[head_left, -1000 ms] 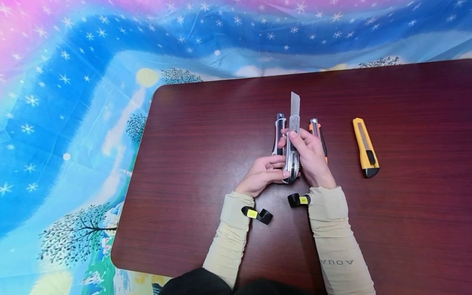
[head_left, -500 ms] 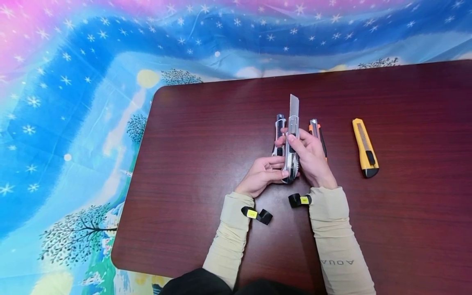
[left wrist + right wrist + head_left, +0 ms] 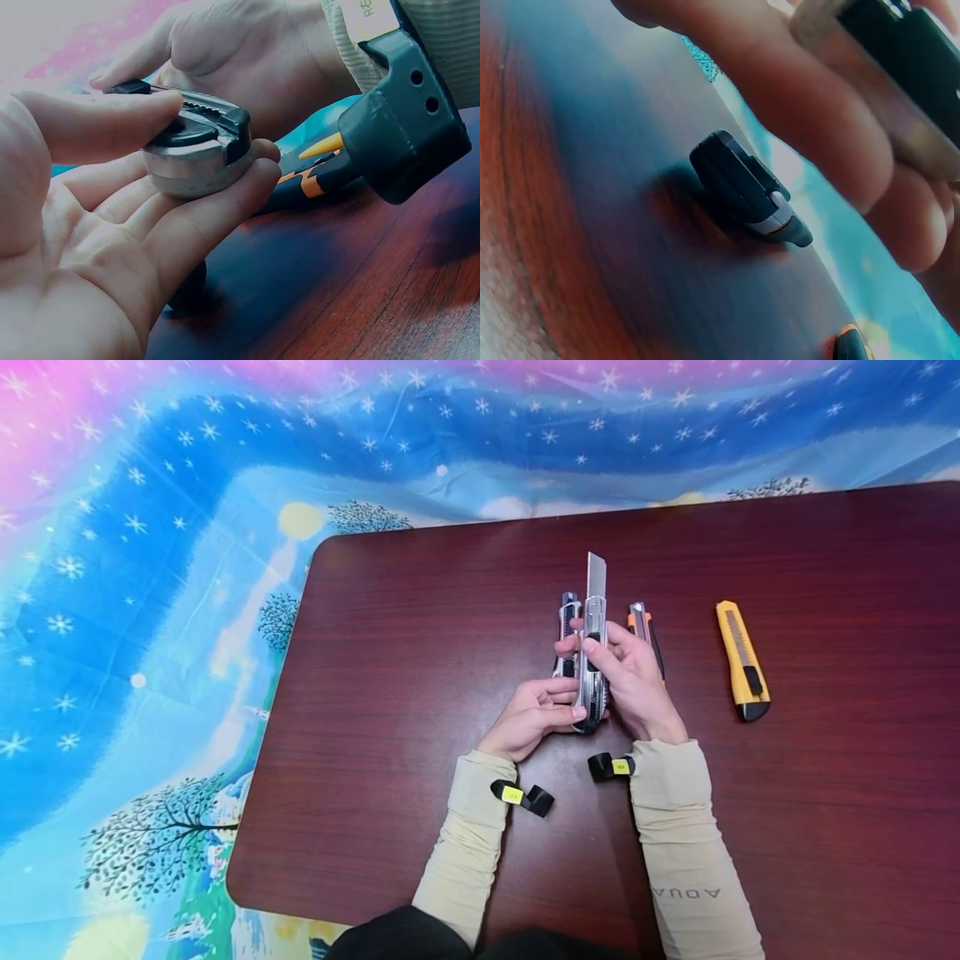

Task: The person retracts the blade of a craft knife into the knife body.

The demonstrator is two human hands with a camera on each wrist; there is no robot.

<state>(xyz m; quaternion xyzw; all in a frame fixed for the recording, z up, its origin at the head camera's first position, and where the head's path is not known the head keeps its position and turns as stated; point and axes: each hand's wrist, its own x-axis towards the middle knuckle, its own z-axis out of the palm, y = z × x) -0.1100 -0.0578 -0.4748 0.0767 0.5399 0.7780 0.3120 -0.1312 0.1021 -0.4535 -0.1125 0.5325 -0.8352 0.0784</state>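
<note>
Both hands hold a silver utility knife [image 3: 595, 618] above the table, its wide blade [image 3: 596, 577] extended and pointing away. My left hand [image 3: 528, 718] pinches the butt end; in the left wrist view the thumb lies on top of the silver-and-black handle [image 3: 196, 172], fingers underneath. My right hand [image 3: 641, 681] grips it farther up, thumb on the upper face by the black slider. Behind the held knife lies a second silver-and-black utility knife [image 3: 569, 614], partly hidden. An orange-and-black utility knife [image 3: 638, 618] lies partly behind the right hand.
A yellow utility knife [image 3: 742, 660] with a black end lies to the right on the dark red-brown table [image 3: 405, 627]. A printed snowflake cloth [image 3: 465, 427] hangs beyond the far and left edges. Black straps with yellow labels [image 3: 512, 795] are on both wrists.
The right thumb has slid slightly down the held knife toward its butt. The blade tip sits a little lower and farther left. The left hand and the lying knives stay put.
</note>
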